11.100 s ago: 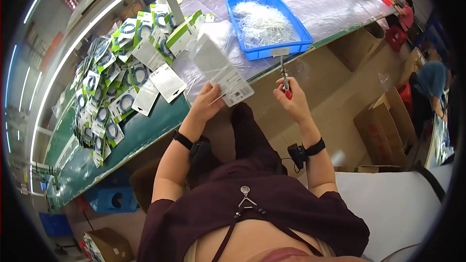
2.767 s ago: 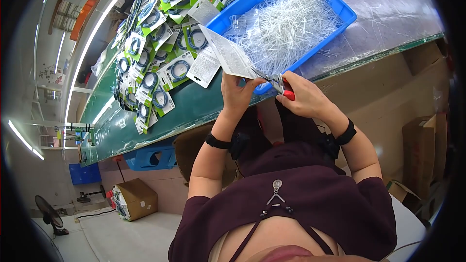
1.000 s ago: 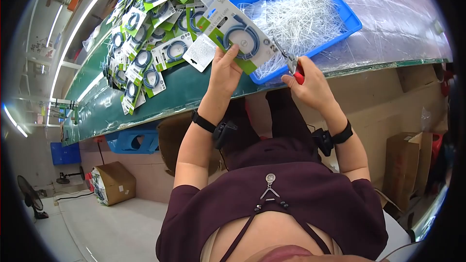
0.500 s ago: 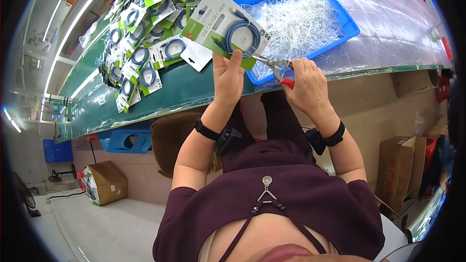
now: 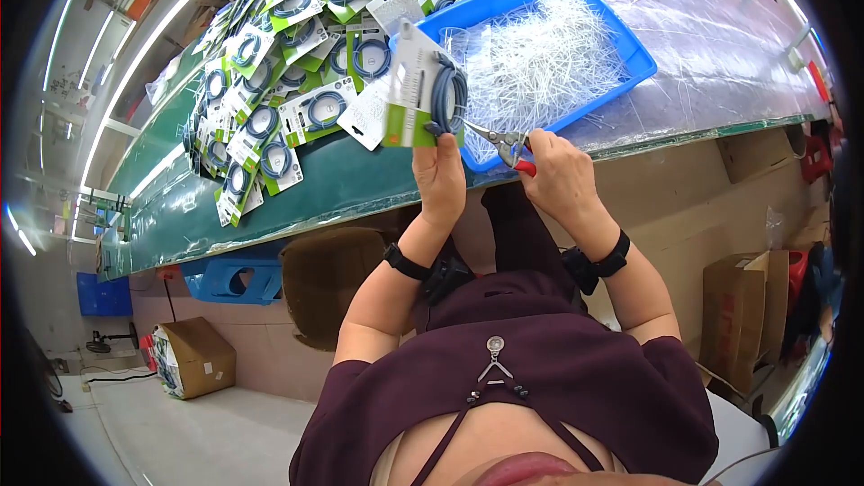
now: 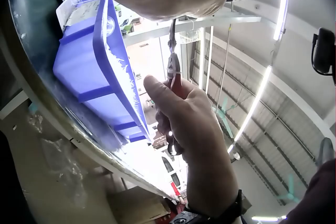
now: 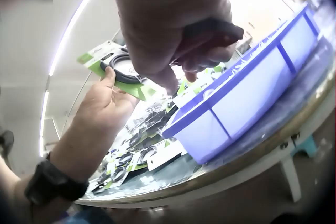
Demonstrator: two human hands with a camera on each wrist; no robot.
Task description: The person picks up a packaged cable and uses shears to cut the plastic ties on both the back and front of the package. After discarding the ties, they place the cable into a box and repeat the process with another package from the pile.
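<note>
My left hand (image 5: 440, 165) holds up a green and white carded package with a coiled blue cable (image 5: 421, 90), pinched at its lower edge and turned nearly edge-on. My right hand (image 5: 551, 165) grips small red-handled cutters (image 5: 502, 140), whose tips point left at the package's lower corner, close to my left thumb. In the right wrist view the left hand (image 7: 107, 104) holds the package (image 7: 116, 69), and the red handle (image 7: 223, 35) sits inside my curled fingers. In the left wrist view the cutters (image 6: 173, 73) stand upright in the right hand (image 6: 189, 124).
A blue tray (image 5: 639, 52) of white plastic ties sits on the table just beyond my hands. Several identical cable packages (image 5: 270, 81) lie heaped on the green tabletop (image 5: 270, 207) to the left. Cardboard boxes (image 5: 193, 355) (image 5: 742, 306) stand on the floor.
The package has turned from face-on to nearly edge-on in my left hand. The cutters stay level, tips by its lower corner. Earlier I held a white card and cut at it.
</note>
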